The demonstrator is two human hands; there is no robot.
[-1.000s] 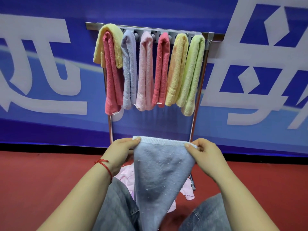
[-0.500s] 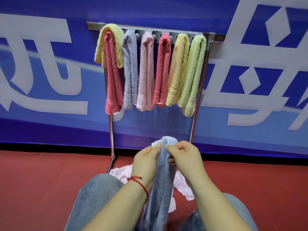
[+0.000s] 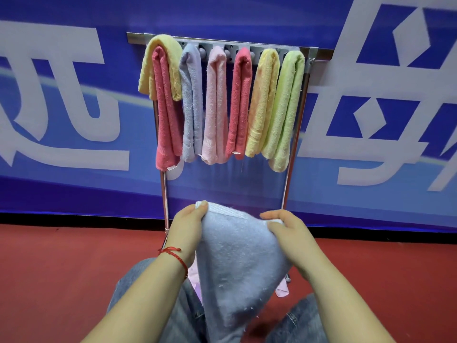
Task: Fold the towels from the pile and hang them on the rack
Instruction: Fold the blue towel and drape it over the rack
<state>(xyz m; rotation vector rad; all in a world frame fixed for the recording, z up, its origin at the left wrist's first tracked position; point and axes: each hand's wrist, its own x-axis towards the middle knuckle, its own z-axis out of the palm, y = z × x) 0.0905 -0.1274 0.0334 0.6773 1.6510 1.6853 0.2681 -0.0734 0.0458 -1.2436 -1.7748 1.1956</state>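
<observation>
Left hand [image 3: 189, 227] pinches the top left corner of the grey-blue terry towel [image 3: 237, 263]; right hand [image 3: 288, 233] grips the top right corner. The towel hangs over the lap, below the metal rack [image 3: 308, 55] bearing folded fluffy towels.

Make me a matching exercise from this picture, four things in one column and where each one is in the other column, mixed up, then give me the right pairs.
Things:
1. lime green towel
2. yellow towel
3. blue-grey towel
4. pale pink cloth

Places:
A. draped over a red towel at the rack's left end
B. held between the left hand and right hand
C. hanging at the rack's right end
D. on the red floor behind the held towel

Pairs: 1-C, 2-A, 3-B, 4-D
</observation>
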